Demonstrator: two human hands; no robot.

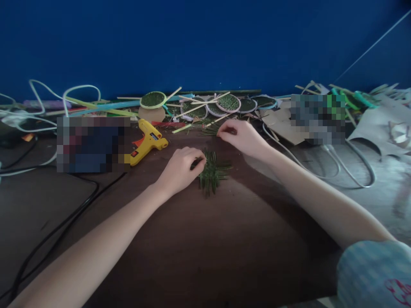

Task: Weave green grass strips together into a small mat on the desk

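Note:
Near the middle of the dark table lies a small woven patch of green strips (pixel 212 171), with loose ends sticking out on its sides. My left hand (pixel 187 167) is at the patch's upper left edge, thumb and forefinger pinched together; whatever is between the fingertips is too small to make out. Farther back and to the right, my right hand (pixel 239 134) has its fingertips together beside some loose green strips (pixel 210 129). Whether it grips a strip is unclear.
A yellow glue gun (pixel 147 141) lies left of my left hand. Behind are several round green woven discs (pixel 228 102), thin sticks and cardboard (pixel 284 124). Black cables (pixel 69 222) run along the left, white cables (pixel 340 164) on the right. Two areas are pixelated.

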